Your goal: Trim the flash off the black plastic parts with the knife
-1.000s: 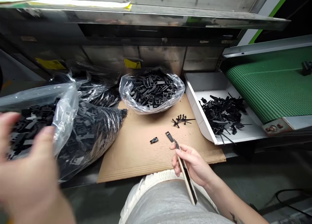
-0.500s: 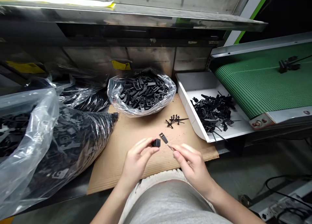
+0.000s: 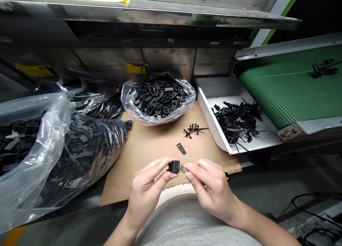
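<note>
We had one black plastic clip [image 3: 174,167] pinched between finger and thumb of our left hand [image 3: 146,185], and one utility knife in our right hand's [image 3: 211,182] grip, its blade [image 3: 183,170] at the clip's right side. Our two hands were near each other, apart. Beyond them, on one cardboard sheet [image 3: 144,149], lay one flat black tab [image 3: 181,148] and, farther off, one branched sprue [image 3: 193,130]. Past these we had one open bag [image 3: 157,120] of black parts, too many to count; to our hands' right, one white tray [image 3: 264,141] of black pieces.
</note>
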`<state>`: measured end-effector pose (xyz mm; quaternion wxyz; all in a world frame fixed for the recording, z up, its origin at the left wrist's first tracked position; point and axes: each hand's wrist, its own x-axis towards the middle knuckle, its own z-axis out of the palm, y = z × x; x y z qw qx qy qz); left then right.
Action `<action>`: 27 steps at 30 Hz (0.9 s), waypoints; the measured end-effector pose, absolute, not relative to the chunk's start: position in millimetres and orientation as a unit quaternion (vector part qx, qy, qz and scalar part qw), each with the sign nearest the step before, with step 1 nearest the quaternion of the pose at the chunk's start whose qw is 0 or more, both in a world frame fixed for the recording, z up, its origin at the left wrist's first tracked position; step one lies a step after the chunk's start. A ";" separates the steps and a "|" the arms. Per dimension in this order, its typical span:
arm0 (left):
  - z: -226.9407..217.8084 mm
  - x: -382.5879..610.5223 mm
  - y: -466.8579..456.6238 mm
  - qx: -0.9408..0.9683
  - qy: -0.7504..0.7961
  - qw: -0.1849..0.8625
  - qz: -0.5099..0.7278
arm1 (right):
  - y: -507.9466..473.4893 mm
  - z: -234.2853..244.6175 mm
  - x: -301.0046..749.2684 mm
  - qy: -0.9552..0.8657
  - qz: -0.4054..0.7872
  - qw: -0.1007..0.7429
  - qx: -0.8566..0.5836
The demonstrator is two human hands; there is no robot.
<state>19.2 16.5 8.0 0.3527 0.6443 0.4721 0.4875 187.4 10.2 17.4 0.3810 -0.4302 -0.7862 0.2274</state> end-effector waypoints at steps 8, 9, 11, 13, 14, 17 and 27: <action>10.9 15.6 6.9 0.635 0.478 0.373 0.479 | 27.6 3.7 199.0 -0.717 0.216 0.424 -0.510; 10.6 15.9 6.6 0.630 0.485 0.375 0.478 | 27.7 4.9 201.1 -0.702 0.255 0.433 -0.505; 9.6 16.8 6.7 0.621 0.498 0.366 0.482 | 24.5 9.7 202.0 -0.685 0.362 0.426 -0.467; 8.8 18.1 6.9 0.627 0.498 0.356 0.481 | 19.7 15.3 198.0 -0.681 0.422 0.409 -0.437; 8.8 18.8 6.8 0.634 0.494 0.352 0.479 | 17.9 17.6 194.9 -0.684 0.425 0.404 -0.433; 10.5 20.5 6.1 0.652 0.479 0.344 0.476 | 17.3 21.0 186.0 -0.699 0.390 0.408 -0.439; 10.4 22.9 3.2 0.632 0.522 0.315 0.479 | 12.9 23.9 186.4 -0.740 0.392 0.368 -0.404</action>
